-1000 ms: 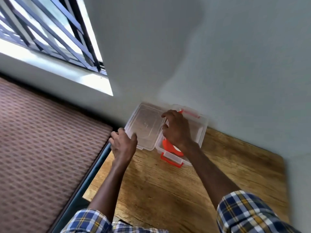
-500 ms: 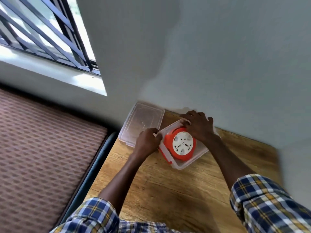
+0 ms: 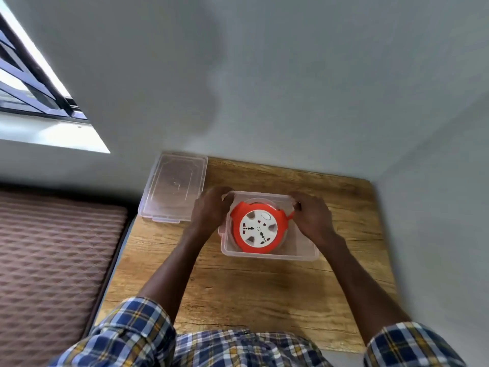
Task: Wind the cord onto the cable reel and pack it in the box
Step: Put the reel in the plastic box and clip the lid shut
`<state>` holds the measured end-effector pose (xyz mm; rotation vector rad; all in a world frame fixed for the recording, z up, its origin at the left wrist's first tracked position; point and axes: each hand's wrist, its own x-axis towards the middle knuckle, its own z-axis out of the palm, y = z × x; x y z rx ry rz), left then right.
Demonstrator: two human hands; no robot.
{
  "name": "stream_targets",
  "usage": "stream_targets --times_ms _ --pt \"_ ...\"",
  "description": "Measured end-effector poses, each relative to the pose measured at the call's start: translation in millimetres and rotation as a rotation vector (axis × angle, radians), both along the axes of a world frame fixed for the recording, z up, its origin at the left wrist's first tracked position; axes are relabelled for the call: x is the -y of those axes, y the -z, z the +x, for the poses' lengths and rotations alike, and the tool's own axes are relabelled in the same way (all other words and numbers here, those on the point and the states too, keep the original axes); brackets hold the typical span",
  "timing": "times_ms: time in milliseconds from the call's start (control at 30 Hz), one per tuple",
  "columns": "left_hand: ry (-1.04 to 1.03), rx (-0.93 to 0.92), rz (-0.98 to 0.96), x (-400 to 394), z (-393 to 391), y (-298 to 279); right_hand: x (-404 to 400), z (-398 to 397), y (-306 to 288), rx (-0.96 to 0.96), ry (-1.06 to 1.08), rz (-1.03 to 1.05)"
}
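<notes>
An orange cable reel (image 3: 258, 229) with a white socket face lies flat inside a clear plastic box (image 3: 299, 251) on the wooden table (image 3: 264, 292). My left hand (image 3: 210, 210) grips the box's left end. My right hand (image 3: 312, 217) holds the box's right end, its fingers near the orange latch there. The clear lid (image 3: 174, 186) lies flat on the table to the left of the box, apart from it. No loose cord shows outside the reel.
A grey wall runs along the table's far edge and right side. A quilted brown mattress (image 3: 53, 260) lies to the left, below the table edge. A barred window (image 3: 26, 83) is at the upper left.
The box has been turned and drawn nearer, away from the lid. My left hand left the lid and took the box's left end; my right hand moved to the right end.
</notes>
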<state>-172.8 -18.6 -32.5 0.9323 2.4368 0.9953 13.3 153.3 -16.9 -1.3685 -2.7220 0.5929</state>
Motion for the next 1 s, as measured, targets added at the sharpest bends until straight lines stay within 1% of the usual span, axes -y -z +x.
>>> stream_targets --times_ms 133,200,267,333,400,467,533,633,700,767,833,900,1000 --pt "0.023 -0.028 0.005 0.3 3.7 -2.2 10.5 13.5 3.3 -0.027 0.032 0.007" --pt "0.028 -0.013 0.010 0.7 3.3 -2.2 9.7 12.2 0.6 0.006 0.023 -0.002" --pt "0.018 0.017 0.001 2.4 3.9 -4.5 9.4 7.7 -7.9 0.079 0.027 0.015" --pt "-0.021 -0.016 -0.022 5.3 0.3 -6.3 10.7 -1.5 -16.4 0.104 0.040 0.152" --pt "-0.104 -0.025 0.014 11.1 -8.9 -8.7 10.8 -15.5 -23.8 0.017 0.034 0.255" --pt "-0.246 0.002 0.058 21.6 -25.9 -9.6 11.1 -38.7 -31.1 -0.134 -0.016 0.190" --pt "-0.423 0.017 0.037 35.8 -48.2 0.0 16.7 -68.6 -39.4 -0.243 -0.090 0.032" --pt "-0.669 0.068 -0.177 58.5 -73.8 20.5 27.3 -122.6 -42.4 -0.283 -0.225 -0.135" --pt "-0.730 0.130 -0.290 72.9 -82.1 31.6 34.0 -161.1 -31.7 -0.215 -0.335 -0.175" --pt "-0.724 0.205 -0.327 85.1 -90.4 44.0 41.7 -201.7 -16.2 -0.076 -0.421 -0.195" --pt "-0.695 0.267 -0.312 93.2 -96.4 53.6 47.0 -235.2 2.8 0.053 -0.411 -0.293" --pt "-0.676 0.292 -0.241 99.4 -100.8 59.3 51.4 -256.3 25.8 0.162 -0.390 -0.347" --pt "-0.661 0.262 -0.201 106.5 -111.0 58.9 61.2 -273.1 54.4 0.282 -0.410 -0.263"
